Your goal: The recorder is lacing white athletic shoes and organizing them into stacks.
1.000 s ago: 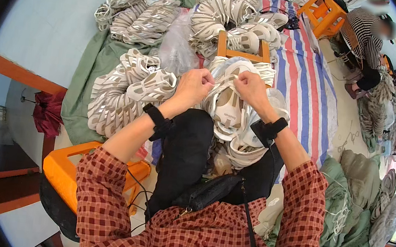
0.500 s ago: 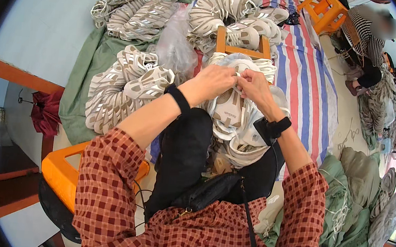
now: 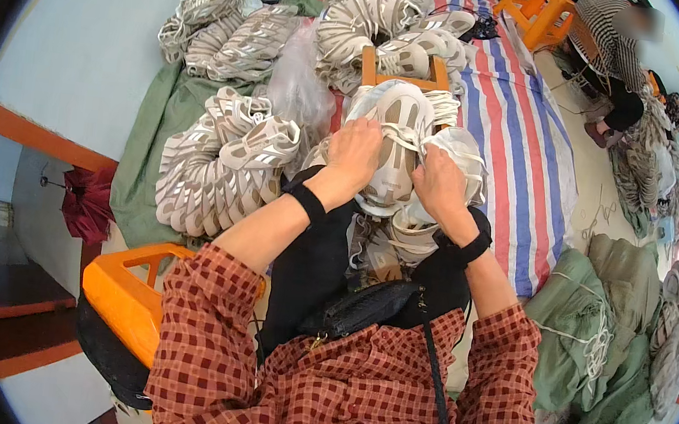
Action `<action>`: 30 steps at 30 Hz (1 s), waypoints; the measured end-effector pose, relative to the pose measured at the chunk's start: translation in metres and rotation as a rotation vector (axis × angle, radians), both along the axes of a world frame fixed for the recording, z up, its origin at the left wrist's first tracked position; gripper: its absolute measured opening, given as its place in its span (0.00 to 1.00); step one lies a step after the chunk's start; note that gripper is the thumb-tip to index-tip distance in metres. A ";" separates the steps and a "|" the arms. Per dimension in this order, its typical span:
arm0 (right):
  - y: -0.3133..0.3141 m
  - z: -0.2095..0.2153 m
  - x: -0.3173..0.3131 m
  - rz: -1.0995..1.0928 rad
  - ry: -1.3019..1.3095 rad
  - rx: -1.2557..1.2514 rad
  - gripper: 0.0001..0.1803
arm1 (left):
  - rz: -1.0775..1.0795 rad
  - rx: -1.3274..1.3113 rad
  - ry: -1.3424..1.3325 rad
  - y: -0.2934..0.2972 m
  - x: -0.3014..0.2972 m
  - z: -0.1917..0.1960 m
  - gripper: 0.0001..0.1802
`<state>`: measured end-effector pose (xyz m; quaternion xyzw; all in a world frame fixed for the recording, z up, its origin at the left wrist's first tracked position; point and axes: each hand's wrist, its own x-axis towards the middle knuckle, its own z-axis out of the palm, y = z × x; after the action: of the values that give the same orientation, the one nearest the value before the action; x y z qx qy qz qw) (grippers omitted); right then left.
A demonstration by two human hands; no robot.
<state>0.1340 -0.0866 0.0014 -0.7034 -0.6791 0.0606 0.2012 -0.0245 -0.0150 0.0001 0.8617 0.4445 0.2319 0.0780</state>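
Head: wooden frame (image 3: 369,67) seemingly partly behind shoe (image 3: 395,166)

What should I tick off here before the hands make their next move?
1. Left hand at the left side of the white-and-beige sneaker: ok.
2. Right hand at its right side: ok.
3. White lace lying across the sneaker's front: ok.
4. Lace pulled tight: cannot tell; tension doesn't show.
5. Space beside the right hand free of other footwear: not ok; another sneaker lies close by.
6. Co-worker in a striped top clear of the hands: ok, well off to the far right.
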 end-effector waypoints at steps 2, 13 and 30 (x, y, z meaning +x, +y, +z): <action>-0.003 0.000 -0.004 -0.054 -0.028 -0.017 0.13 | -0.012 0.004 -0.012 -0.005 -0.001 0.000 0.06; 0.007 -0.003 -0.005 -0.026 -0.143 0.113 0.11 | 0.146 0.093 -0.019 -0.003 0.002 -0.019 0.05; 0.017 0.007 -0.006 0.356 -0.785 0.201 0.05 | -0.061 0.145 0.037 -0.002 -0.009 -0.001 0.08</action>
<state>0.1283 -0.0698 0.0083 -0.5219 -0.8172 -0.2438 -0.0179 -0.0336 -0.0169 -0.0012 0.8825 0.4014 0.2447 0.0144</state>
